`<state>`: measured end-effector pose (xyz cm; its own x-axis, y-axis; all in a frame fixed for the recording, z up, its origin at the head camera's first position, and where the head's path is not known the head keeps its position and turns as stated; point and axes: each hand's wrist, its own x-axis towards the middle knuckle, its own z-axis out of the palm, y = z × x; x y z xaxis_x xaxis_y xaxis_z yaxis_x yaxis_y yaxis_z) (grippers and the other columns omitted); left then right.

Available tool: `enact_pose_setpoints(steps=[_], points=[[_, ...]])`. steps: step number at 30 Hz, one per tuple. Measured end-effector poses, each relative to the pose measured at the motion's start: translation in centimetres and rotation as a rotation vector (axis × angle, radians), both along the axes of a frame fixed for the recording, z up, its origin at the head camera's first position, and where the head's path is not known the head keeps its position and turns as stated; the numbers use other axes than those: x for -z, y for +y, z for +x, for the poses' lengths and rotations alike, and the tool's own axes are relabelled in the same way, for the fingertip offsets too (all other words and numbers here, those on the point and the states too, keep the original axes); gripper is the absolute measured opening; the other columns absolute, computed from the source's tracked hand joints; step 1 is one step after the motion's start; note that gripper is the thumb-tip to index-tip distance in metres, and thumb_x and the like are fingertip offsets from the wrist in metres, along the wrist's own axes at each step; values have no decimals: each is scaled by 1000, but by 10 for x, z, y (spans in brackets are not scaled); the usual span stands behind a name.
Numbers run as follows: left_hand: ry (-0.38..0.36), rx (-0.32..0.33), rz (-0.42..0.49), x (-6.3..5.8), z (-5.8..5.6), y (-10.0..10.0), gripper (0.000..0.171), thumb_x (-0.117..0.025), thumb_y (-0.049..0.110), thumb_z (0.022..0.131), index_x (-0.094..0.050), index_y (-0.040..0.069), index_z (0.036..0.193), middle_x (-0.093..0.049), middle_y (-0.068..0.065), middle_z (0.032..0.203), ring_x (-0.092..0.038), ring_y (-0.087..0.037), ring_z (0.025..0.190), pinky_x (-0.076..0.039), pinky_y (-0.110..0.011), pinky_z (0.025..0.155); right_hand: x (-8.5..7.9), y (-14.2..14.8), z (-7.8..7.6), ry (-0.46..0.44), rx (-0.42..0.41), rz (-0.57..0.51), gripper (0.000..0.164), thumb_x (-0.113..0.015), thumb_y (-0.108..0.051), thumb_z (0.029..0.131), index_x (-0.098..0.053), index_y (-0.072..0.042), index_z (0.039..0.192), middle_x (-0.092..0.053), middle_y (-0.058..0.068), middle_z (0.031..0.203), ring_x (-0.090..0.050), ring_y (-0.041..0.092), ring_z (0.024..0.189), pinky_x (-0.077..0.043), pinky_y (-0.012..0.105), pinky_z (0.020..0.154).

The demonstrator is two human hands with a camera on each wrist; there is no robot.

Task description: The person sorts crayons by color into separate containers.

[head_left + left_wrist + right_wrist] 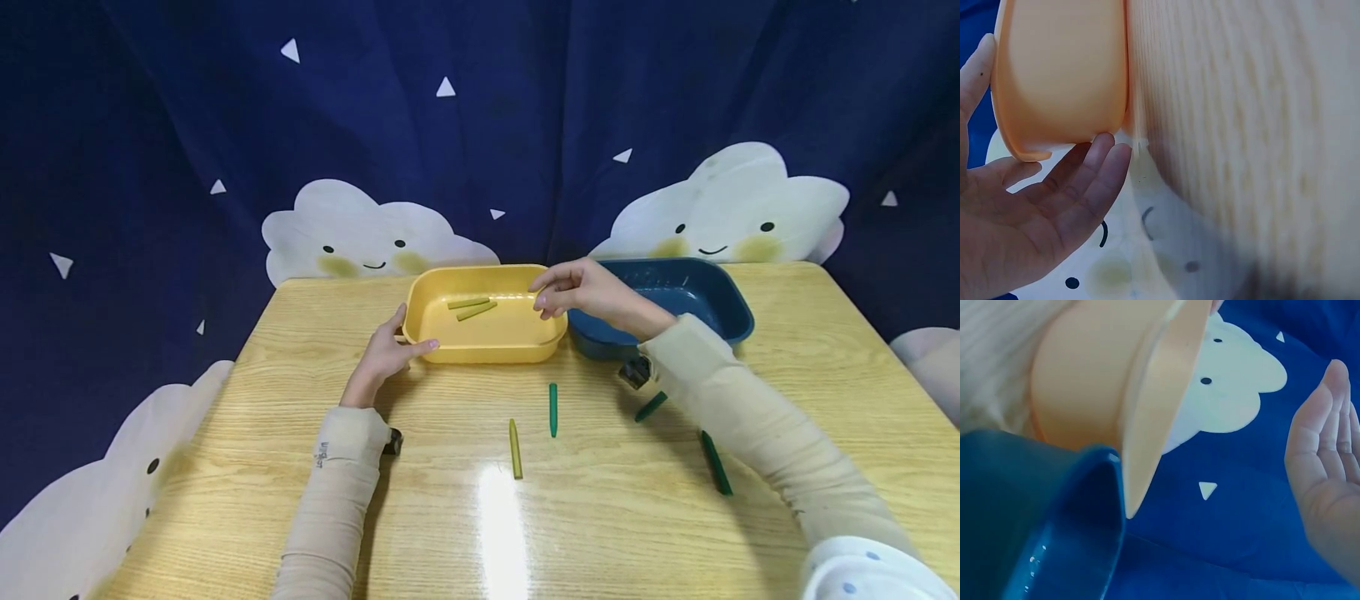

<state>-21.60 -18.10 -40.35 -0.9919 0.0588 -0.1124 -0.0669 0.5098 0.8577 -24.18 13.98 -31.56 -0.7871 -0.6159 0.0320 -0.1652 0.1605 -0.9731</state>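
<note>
Backdrop: navy curtain [487, 150] with cloud faces and small white triangles. Against it, a light wood-grain table [600, 517].

Two rectangular tubs end to end at the table's far edge: dark blue tub [596, 343] right, yellow tub [487, 354] left. Set back like this, they leave the near tabletop to the loose crayons. Ends very close; contact cannot be told.

Left hand [386, 354] grips the yellow tub's near left corner: thumb at the near rim, fingers curved along the left end wall. Likely a steadying hold, since the tub sits flat and needs no lifting.

Right hand [588, 292] hangs above the yellow tub's right end, fingers loosely bent, nothing visible in them. Carried high, probably to clear both rims; the right wrist view shows it well apart from them.

Crayons, longest-looking first: dark green crayon [717, 463] by the right sleeve; yellow crayon [515, 448], mid-table; teal-green crayon [553, 409] nearer the tubs; two yellow crayons [468, 303] side by side on the yellow tub's floor, away from the walls; short green crayon [651, 407] below the right wrist, perhaps partly hidden. Grouping inside looks like sorting by colour.
</note>
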Motion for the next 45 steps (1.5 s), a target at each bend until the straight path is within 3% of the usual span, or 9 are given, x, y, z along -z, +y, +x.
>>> enact_pose_setpoints(steps=[6, 17, 21, 28, 33, 45], points=[[-4, 1, 9, 0, 0, -1, 95, -73, 26, 79, -8, 7, 146, -40, -23, 131, -49, -28, 99, -49, -30, 69, 8, -3, 6, -29, -42, 33, 27, -59, 0, 86, -56, 10, 111, -67, 8, 84, -63, 20, 72, -50, 46, 74], [-16, -2, 39, 2, 0, -1, 94, -72, 25, 79, -8, 8, 146, -39, -23, 130, -50, -26, 93, -51, -40, 68, 25, -7, 16, -61, -152, 103, 39, -64, -5, 83, -53, 4, 120, -65, 17, 86, -60, 24, 74, -51, 34, 69], [-14, -1, 33, 3, 0, -2, 95, -72, 27, 79, -8, 9, 146, -40, -22, 129, -50, -26, 93, -51, -41, 68, 35, -10, 18, -85, -202, 119, 43, -67, -7, 81, -52, 1, 121, -64, 13, 80, -54, 19, 67, -47, 29, 62], [-17, 2, 40, 3, 0, -2, 96, -73, 27, 78, -8, 9, 147, -42, -23, 127, -50, -24, 86, -51, -42, 67, 51, -15, 20, -137, -331, 73, 53, -69, -2, 78, -46, 6, 126, -59, 8, 77, -49, 14, 61, -45, 30, 63], [-22, -3, 44, 3, 0, -2, 95, -73, 27, 78, -8, 10, 147, -42, -22, 127, -50, -23, 82, -51, -43, 67, 57, -17, 22, -149, -375, 98, 56, -70, -4, 77, -46, 5, 127, -57, 6, 75, -46, 14, 62, -44, 28, 63], [-18, -2, 54, 3, 0, -1, 95, -72, 25, 79, -8, 9, 147, -41, -22, 126, -49, -26, 89, -51, -44, 68, 72, -24, 25, -215, -490, 78, 57, -68, 3, 77, -41, 14, 126, -40, 0, 62, -31, 9, 50, -31, 29, 54]])
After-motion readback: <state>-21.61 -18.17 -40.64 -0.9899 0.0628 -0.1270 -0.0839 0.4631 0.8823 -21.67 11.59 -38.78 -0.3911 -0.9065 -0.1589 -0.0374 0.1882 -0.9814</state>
